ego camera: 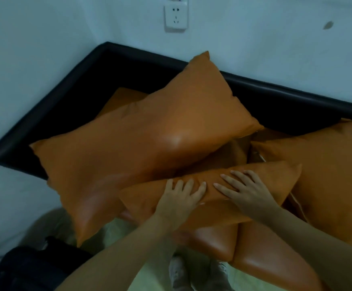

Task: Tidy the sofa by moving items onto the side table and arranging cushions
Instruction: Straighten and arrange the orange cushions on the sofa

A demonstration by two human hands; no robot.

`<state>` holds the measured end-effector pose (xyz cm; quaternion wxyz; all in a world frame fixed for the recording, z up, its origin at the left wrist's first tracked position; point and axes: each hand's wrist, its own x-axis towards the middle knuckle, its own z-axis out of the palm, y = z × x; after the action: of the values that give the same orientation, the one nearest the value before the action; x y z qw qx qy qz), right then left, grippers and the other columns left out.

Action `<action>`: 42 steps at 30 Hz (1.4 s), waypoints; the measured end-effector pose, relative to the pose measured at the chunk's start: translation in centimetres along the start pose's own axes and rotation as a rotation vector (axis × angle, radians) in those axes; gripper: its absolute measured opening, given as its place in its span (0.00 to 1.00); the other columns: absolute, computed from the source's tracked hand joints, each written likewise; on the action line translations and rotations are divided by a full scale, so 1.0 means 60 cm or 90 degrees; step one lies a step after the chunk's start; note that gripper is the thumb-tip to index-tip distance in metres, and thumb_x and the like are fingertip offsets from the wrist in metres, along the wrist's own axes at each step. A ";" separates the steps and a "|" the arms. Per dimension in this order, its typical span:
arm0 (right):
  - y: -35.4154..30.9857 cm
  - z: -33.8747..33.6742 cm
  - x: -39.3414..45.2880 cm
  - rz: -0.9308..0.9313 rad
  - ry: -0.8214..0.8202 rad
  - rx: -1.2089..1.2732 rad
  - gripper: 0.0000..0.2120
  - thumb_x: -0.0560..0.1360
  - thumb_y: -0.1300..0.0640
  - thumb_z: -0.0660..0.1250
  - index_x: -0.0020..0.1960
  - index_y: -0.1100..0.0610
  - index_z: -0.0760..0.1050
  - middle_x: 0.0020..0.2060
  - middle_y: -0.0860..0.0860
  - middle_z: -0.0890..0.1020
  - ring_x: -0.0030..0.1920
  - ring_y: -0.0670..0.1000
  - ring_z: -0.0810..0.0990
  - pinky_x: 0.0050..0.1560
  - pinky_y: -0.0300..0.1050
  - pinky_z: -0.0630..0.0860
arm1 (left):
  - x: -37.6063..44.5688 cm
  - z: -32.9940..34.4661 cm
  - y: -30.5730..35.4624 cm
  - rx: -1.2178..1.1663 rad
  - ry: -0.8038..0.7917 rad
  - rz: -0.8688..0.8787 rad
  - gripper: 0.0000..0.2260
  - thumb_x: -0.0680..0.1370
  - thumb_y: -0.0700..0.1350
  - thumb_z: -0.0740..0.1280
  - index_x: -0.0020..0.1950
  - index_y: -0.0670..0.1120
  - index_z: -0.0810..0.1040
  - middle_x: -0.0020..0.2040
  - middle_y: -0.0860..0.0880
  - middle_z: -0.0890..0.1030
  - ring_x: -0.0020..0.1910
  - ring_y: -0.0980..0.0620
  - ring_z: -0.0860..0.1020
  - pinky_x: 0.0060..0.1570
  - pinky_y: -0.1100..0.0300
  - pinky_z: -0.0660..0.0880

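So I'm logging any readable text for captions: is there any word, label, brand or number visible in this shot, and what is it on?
None can be read.
The wall socket shows only pin slots, no print.
The large orange cushion and the smaller cushion under the left hand and right hand carry no visible label.
The black sofa frame shows no logo.

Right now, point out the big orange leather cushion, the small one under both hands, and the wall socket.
big orange leather cushion (141,139), head view, shiny middle.
small orange cushion (275,177), head view, right end.
white wall socket (175,17), head view, faceplate.
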<state>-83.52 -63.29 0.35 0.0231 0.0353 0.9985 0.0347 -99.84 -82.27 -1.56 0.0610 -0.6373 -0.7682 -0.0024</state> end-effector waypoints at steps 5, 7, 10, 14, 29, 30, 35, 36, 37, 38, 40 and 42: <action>0.009 -0.071 0.079 -0.052 0.111 -0.038 0.19 0.82 0.48 0.53 0.71 0.49 0.68 0.64 0.58 0.77 0.60 0.64 0.76 0.57 0.64 0.71 | 0.009 -0.074 -0.072 0.039 0.076 -0.030 0.22 0.79 0.59 0.54 0.67 0.51 0.72 0.54 0.45 0.81 0.45 0.44 0.79 0.46 0.45 0.76; 0.013 -0.108 0.111 -0.081 0.154 -0.034 0.18 0.81 0.53 0.54 0.69 0.50 0.71 0.62 0.59 0.78 0.59 0.63 0.77 0.56 0.64 0.72 | 0.015 -0.111 -0.096 0.059 0.108 -0.032 0.20 0.80 0.58 0.55 0.66 0.50 0.73 0.52 0.45 0.81 0.44 0.45 0.79 0.44 0.46 0.75; 0.023 -0.160 0.154 -0.119 0.217 -0.020 0.18 0.79 0.57 0.55 0.65 0.53 0.76 0.59 0.58 0.80 0.57 0.62 0.79 0.55 0.62 0.73 | 0.029 -0.164 -0.132 0.084 0.132 -0.026 0.17 0.80 0.54 0.60 0.65 0.48 0.73 0.49 0.45 0.80 0.43 0.46 0.79 0.43 0.46 0.74; 0.045 -0.207 0.216 -0.153 0.263 -0.036 0.18 0.78 0.58 0.56 0.66 0.53 0.75 0.60 0.58 0.79 0.58 0.61 0.78 0.57 0.61 0.71 | 0.049 -0.219 -0.182 0.130 0.131 -0.045 0.17 0.81 0.53 0.56 0.66 0.48 0.73 0.50 0.44 0.81 0.43 0.45 0.79 0.43 0.47 0.74; 0.088 -0.275 0.504 -0.208 0.378 -0.045 0.19 0.77 0.58 0.59 0.68 0.51 0.71 0.63 0.59 0.77 0.62 0.62 0.74 0.62 0.63 0.67 | 0.127 -0.281 -0.391 0.244 0.054 -0.197 0.29 0.75 0.47 0.70 0.73 0.47 0.63 0.56 0.42 0.78 0.48 0.43 0.76 0.48 0.49 0.71; 0.088 -0.273 0.522 -0.211 0.375 -0.049 0.19 0.77 0.58 0.59 0.68 0.51 0.72 0.63 0.59 0.77 0.62 0.62 0.75 0.61 0.63 0.67 | 0.129 -0.273 -0.408 0.240 0.066 -0.191 0.29 0.74 0.46 0.71 0.72 0.47 0.64 0.55 0.42 0.78 0.47 0.43 0.76 0.48 0.49 0.71; 0.081 -0.277 0.608 -0.225 0.363 -0.055 0.19 0.76 0.58 0.60 0.66 0.52 0.72 0.61 0.58 0.78 0.60 0.61 0.75 0.59 0.61 0.68 | 0.140 -0.244 -0.493 0.235 0.118 -0.183 0.34 0.70 0.46 0.75 0.72 0.47 0.62 0.54 0.42 0.79 0.46 0.44 0.77 0.46 0.50 0.73; 0.079 -0.279 0.625 -0.225 0.361 -0.052 0.19 0.76 0.57 0.59 0.66 0.52 0.72 0.60 0.58 0.78 0.59 0.61 0.75 0.59 0.61 0.68 | 0.143 -0.238 -0.512 0.232 0.126 -0.180 0.35 0.70 0.47 0.75 0.72 0.47 0.62 0.54 0.42 0.78 0.46 0.44 0.77 0.45 0.50 0.73; 0.076 -0.282 0.643 -0.225 0.356 -0.050 0.19 0.76 0.57 0.59 0.66 0.52 0.72 0.60 0.58 0.78 0.59 0.61 0.75 0.59 0.61 0.68 | 0.146 -0.235 -0.534 0.230 0.132 -0.179 0.35 0.70 0.48 0.75 0.72 0.47 0.62 0.54 0.42 0.78 0.46 0.45 0.77 0.45 0.51 0.73; 0.072 -0.284 0.664 -0.226 0.349 -0.049 0.19 0.77 0.56 0.58 0.66 0.52 0.72 0.60 0.58 0.78 0.60 0.61 0.75 0.60 0.60 0.67 | 0.149 -0.231 -0.557 0.230 0.139 -0.177 0.35 0.70 0.48 0.75 0.72 0.47 0.61 0.54 0.42 0.78 0.46 0.45 0.77 0.45 0.51 0.73; 0.066 -0.287 0.711 -0.225 0.340 -0.050 0.19 0.77 0.56 0.58 0.67 0.52 0.72 0.61 0.58 0.77 0.61 0.61 0.75 0.60 0.60 0.67 | 0.154 -0.223 -0.605 0.228 0.161 -0.171 0.34 0.71 0.49 0.74 0.72 0.47 0.62 0.54 0.42 0.79 0.46 0.44 0.78 0.44 0.51 0.73; 0.059 -0.281 0.760 -0.219 0.338 -0.048 0.18 0.78 0.56 0.58 0.67 0.53 0.72 0.62 0.59 0.77 0.61 0.62 0.75 0.61 0.61 0.67 | 0.158 -0.214 -0.655 0.223 0.185 -0.160 0.26 0.76 0.50 0.70 0.71 0.47 0.65 0.54 0.41 0.79 0.46 0.43 0.78 0.44 0.50 0.73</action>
<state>-129.54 -57.62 15.43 -0.2313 -0.1453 0.9590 0.0754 -138.85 -81.42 15.02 0.2796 -0.5093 -0.8133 0.0314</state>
